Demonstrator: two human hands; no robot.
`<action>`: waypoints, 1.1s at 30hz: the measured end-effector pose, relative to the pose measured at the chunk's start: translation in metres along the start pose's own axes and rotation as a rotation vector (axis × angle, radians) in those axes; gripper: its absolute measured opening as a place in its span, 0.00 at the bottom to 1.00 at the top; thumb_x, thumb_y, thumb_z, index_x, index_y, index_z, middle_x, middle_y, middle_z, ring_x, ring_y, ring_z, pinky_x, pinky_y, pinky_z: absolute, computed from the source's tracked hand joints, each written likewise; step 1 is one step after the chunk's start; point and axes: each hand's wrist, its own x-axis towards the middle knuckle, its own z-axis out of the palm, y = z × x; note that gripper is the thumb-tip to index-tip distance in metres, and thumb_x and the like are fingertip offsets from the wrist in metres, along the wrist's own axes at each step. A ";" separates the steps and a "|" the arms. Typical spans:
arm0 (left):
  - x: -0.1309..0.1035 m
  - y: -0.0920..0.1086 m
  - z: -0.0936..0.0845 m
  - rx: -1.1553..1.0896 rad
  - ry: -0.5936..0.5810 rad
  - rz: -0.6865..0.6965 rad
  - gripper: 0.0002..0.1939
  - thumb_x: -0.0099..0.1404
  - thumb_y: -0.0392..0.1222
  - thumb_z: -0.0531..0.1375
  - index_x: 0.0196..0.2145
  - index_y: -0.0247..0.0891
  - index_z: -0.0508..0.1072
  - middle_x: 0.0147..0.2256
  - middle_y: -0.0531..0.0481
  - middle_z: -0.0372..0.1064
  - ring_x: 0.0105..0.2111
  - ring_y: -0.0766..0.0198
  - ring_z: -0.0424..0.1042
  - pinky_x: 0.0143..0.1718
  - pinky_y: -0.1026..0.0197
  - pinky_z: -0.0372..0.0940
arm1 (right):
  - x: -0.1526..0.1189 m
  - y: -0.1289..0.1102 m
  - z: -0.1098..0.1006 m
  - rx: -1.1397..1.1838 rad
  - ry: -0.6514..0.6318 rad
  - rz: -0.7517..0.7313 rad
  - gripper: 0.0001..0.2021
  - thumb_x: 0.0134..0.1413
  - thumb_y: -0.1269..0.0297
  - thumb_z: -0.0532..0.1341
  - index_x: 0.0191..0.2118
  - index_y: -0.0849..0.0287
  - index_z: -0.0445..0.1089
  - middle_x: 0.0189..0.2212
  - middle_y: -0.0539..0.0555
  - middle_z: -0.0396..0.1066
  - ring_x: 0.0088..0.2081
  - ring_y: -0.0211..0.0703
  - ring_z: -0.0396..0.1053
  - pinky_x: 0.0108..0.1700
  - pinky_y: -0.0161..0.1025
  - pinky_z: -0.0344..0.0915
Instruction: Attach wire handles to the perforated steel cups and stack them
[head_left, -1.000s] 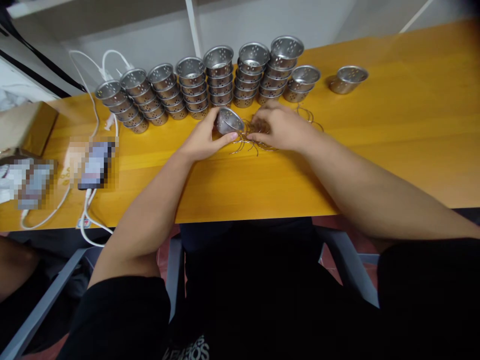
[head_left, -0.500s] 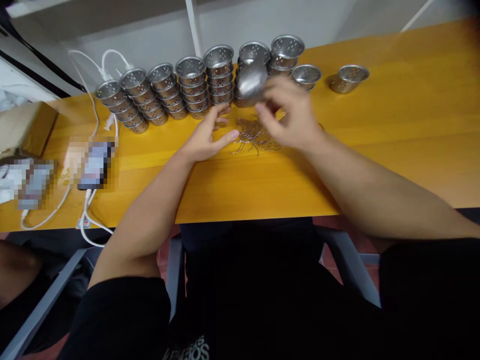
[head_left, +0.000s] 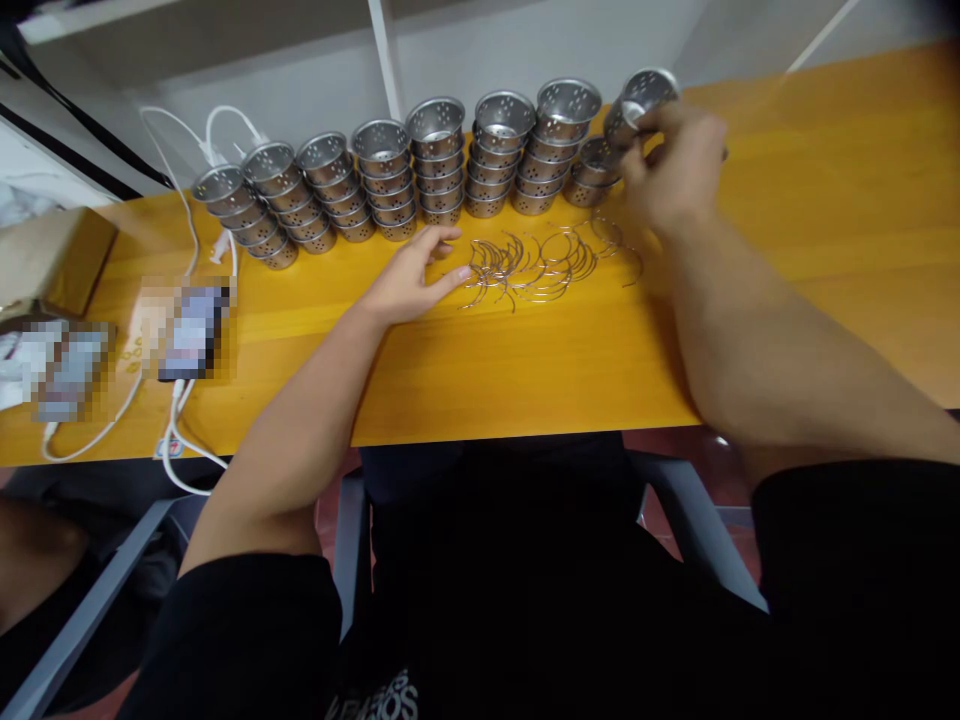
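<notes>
Stacks of perforated metal cups (head_left: 437,130) stand in a row along the back of the wooden table. My right hand (head_left: 679,170) grips a metal cup (head_left: 637,105) by its side, tilted above a short stack (head_left: 592,180) at the row's right end. Curved metal wires (head_left: 555,265) lie in a loose bunch in front of the stacks. My left hand (head_left: 416,275) rests at the left end of the wires, fingers apart, holding nothing.
A phone (head_left: 193,332) with white cables lies at the left, beside another device (head_left: 75,370) and a cardboard box (head_left: 56,260). A person's leg (head_left: 34,550) shows at the lower left. The table's front edge (head_left: 487,440) runs before me.
My right hand has moved right with the metal cup, from above the wires to above the short stack. More wires show now. My left hand has stayed in place.
</notes>
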 end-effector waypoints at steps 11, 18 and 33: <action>0.002 -0.003 0.002 -0.035 0.002 0.018 0.41 0.79 0.69 0.75 0.77 0.43 0.77 0.76 0.30 0.82 0.71 0.37 0.86 0.78 0.34 0.83 | -0.016 -0.036 -0.007 -0.201 -0.056 0.022 0.19 0.81 0.86 0.70 0.68 0.75 0.90 0.64 0.79 0.90 0.65 0.60 0.89 0.64 0.50 0.76; -0.004 0.019 -0.004 0.003 -0.009 -0.048 0.37 0.83 0.63 0.72 0.78 0.41 0.76 0.78 0.31 0.81 0.75 0.37 0.85 0.83 0.34 0.80 | -0.018 -0.047 -0.023 -0.341 -0.194 -0.034 0.20 0.90 0.77 0.64 0.74 0.71 0.87 0.72 0.79 0.86 0.72 0.69 0.86 0.72 0.52 0.76; -0.003 0.019 -0.003 -0.011 -0.038 -0.035 0.36 0.80 0.57 0.70 0.77 0.36 0.76 0.78 0.29 0.81 0.75 0.38 0.86 0.83 0.35 0.81 | -0.028 -0.060 -0.024 -0.337 -0.199 0.046 0.21 0.96 0.64 0.67 0.78 0.72 0.84 0.77 0.82 0.80 0.77 0.71 0.82 0.71 0.55 0.75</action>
